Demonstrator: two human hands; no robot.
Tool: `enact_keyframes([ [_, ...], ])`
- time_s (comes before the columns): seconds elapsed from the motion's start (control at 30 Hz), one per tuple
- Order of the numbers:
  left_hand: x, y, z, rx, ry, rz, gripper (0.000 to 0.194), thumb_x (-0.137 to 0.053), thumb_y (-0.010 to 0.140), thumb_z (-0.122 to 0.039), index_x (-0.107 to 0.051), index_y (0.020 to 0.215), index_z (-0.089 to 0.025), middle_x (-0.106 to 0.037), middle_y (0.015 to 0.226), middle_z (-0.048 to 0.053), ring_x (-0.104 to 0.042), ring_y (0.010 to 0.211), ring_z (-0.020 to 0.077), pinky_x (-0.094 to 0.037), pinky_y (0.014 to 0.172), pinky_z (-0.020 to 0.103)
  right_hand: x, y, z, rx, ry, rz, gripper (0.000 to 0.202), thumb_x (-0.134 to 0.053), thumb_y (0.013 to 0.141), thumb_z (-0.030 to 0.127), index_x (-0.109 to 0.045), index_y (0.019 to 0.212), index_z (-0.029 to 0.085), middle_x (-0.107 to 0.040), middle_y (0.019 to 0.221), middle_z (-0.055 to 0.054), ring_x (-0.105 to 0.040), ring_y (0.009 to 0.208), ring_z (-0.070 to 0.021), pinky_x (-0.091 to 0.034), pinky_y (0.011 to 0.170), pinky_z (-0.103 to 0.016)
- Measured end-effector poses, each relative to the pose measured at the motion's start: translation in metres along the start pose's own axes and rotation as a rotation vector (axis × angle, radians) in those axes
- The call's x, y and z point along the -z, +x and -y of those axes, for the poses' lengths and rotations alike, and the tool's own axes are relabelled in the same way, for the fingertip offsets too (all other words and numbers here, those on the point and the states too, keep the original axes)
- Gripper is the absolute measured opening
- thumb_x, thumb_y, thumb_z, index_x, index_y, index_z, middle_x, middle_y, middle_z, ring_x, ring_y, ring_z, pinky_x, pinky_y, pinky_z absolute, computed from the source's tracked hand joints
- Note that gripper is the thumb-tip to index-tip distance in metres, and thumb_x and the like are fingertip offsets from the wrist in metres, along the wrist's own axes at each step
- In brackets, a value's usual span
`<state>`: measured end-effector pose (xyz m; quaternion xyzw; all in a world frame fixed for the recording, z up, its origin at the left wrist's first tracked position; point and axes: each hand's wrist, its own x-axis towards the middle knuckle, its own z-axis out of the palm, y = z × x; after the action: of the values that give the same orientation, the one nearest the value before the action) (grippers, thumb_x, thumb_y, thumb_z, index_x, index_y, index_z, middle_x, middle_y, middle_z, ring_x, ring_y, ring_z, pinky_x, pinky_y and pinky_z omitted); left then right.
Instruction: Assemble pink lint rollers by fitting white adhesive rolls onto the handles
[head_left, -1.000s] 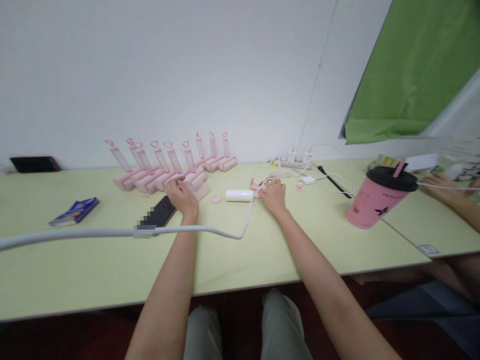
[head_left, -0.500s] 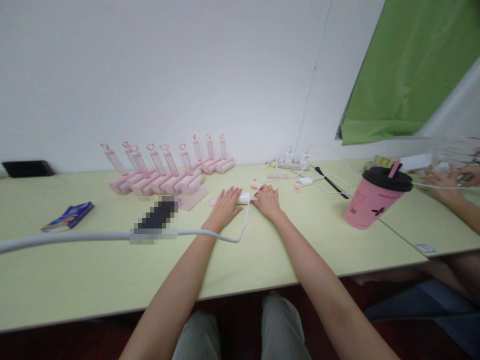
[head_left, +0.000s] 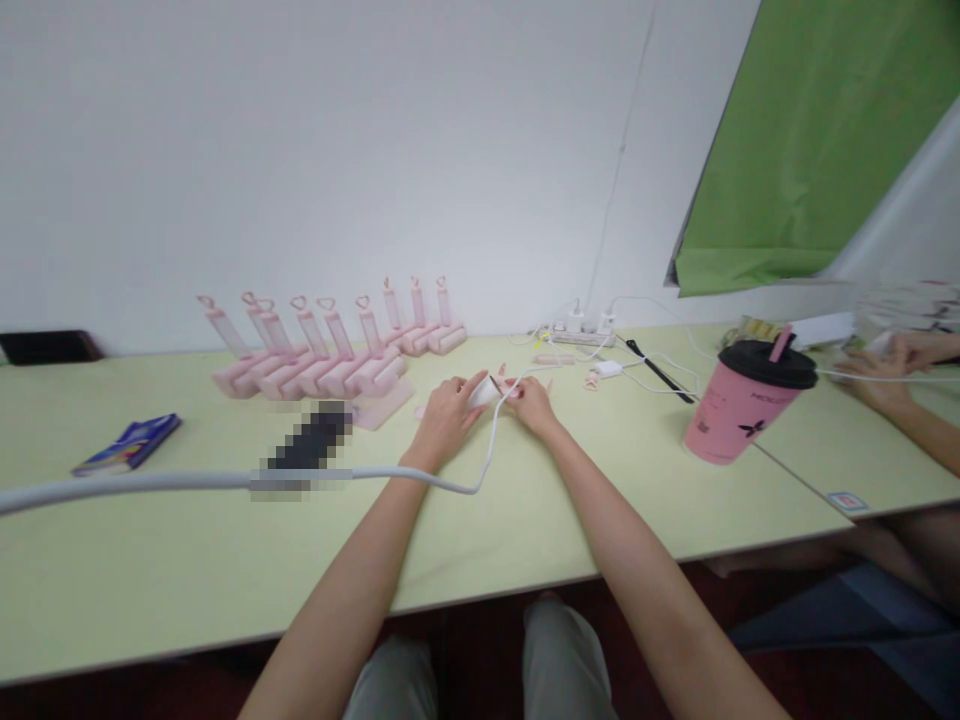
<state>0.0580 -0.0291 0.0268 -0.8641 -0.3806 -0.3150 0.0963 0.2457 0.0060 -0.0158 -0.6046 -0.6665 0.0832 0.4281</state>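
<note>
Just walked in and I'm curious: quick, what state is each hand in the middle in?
Left hand: closed around a white cylinder.
Right hand: closed on a small pink piece near the cylinder's end.

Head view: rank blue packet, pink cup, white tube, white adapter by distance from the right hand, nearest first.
1. White tube: in the left hand, beside the right hand.
2. White adapter: to the right, farther back.
3. Pink cup: farther right.
4. Blue packet: far left.
</note>
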Motion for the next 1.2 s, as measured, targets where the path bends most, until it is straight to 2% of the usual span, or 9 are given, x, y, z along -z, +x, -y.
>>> enact_keyframes([
  [0.17,-0.001,-0.001,-0.003,0.132,-0.268,-0.11,0.062,-0.048,0.083,-0.039,-0.022,0.136,-0.021,-0.051,0.108,0.008,-0.053,0.096,0.0183,-0.042,0.085,0.033,-0.003,0.008,0.0,-0.137,0.526,-0.014,0.034,-0.061,0.066,0.043,-0.063,0.09,0.018,-0.065,0.079,-0.002,-0.058,0.071,-0.0153,-0.045,0.072,-0.031],
  [0.3,-0.004,-0.002,-0.003,0.209,-0.329,-0.083,0.067,-0.052,0.079,-0.04,-0.02,0.136,-0.023,-0.052,0.109,0.008,-0.056,0.091,0.0183,-0.045,0.081,0.034,0.002,0.012,0.01,-0.205,0.818,-0.073,0.039,-0.068,0.058,0.043,-0.06,0.087,0.018,-0.065,0.086,-0.004,-0.06,0.08,-0.016,-0.046,0.077,-0.032],
  [0.4,-0.005,-0.003,-0.003,0.23,-0.391,-0.037,0.066,-0.052,0.079,-0.041,-0.02,0.135,-0.025,-0.052,0.108,0.008,-0.057,0.086,0.0173,-0.048,0.075,0.033,0.008,0.013,0.021,-0.165,0.965,-0.082,0.039,-0.067,0.06,0.042,-0.055,0.088,0.019,-0.065,0.091,-0.005,-0.059,0.086,-0.0159,-0.045,0.082,-0.032],
  [0.53,-0.008,-0.004,-0.001,0.231,-0.48,-0.026,0.067,-0.051,0.079,-0.041,-0.018,0.136,-0.026,-0.05,0.11,0.009,-0.057,0.084,0.0161,-0.05,0.067,0.028,0.012,0.005,0.038,-0.057,1.024,-0.055,0.039,-0.065,0.065,0.042,-0.05,0.094,0.022,-0.065,0.098,-0.004,-0.058,0.093,-0.0158,-0.043,0.087,-0.034],
  [0.67,-0.012,-0.004,0.002,0.186,-0.458,-0.042,0.069,-0.052,0.079,-0.04,-0.016,0.137,-0.026,-0.048,0.117,0.011,-0.057,0.086,0.0169,-0.05,0.069,0.029,0.011,-0.002,0.05,0.031,1.014,-0.011,0.043,-0.061,0.071,0.042,-0.049,0.108,0.025,-0.064,0.102,-0.002,-0.058,0.096,-0.0161,-0.041,0.092,-0.036],
  [0.8,-0.013,-0.005,0.003,0.152,-0.423,-0.029,0.068,-0.05,0.081,-0.038,-0.015,0.138,-0.026,-0.043,0.128,0.012,-0.057,0.091,0.0175,-0.049,0.075,0.031,0.005,-0.004,0.052,0.079,0.935,0.073,0.034,-0.06,0.071,0.042,-0.06,0.099,0.023,-0.064,0.104,-0.003,-0.056,0.099,-0.0182,-0.041,0.091,-0.035],
  [0.9,-0.011,-0.005,0.001,0.121,-0.414,-0.047,0.063,-0.049,0.082,-0.035,-0.019,0.137,-0.026,-0.04,0.132,0.012,-0.056,0.097,0.0182,-0.047,0.08,0.033,0.001,-0.004,0.05,0.099,0.931,0.086,0.032,-0.06,0.071,0.042,-0.063,0.097,0.023,-0.064,0.102,-0.003,-0.056,0.098,-0.018,-0.042,0.09,-0.034],
  [1.07,-0.009,-0.004,0.0,0.111,-0.387,-0.035,0.052,-0.048,0.082,-0.036,-0.031,0.131,-0.024,-0.048,0.124,0.01,-0.055,0.1,0.0192,-0.044,0.085,0.035,0.001,-0.005,0.047,0.106,0.937,0.112,0.032,-0.058,0.072,0.042,-0.064,0.097,0.023,-0.064,0.102,-0.003,-0.055,0.1,-0.0177,-0.041,0.091,-0.033],
  [1.2,-0.01,-0.004,0.003,0.112,-0.377,-0.025,0.05,-0.049,0.081,-0.037,-0.035,0.127,-0.022,-0.051,0.12,0.01,-0.056,0.094,0.0194,-0.046,0.082,0.036,0.005,-0.008,0.048,0.084,0.919,0.14,0.033,-0.057,0.072,0.043,-0.064,0.098,0.024,-0.064,0.1,-0.001,-0.055,0.098,-0.0175,-0.041,0.09,-0.032],
])
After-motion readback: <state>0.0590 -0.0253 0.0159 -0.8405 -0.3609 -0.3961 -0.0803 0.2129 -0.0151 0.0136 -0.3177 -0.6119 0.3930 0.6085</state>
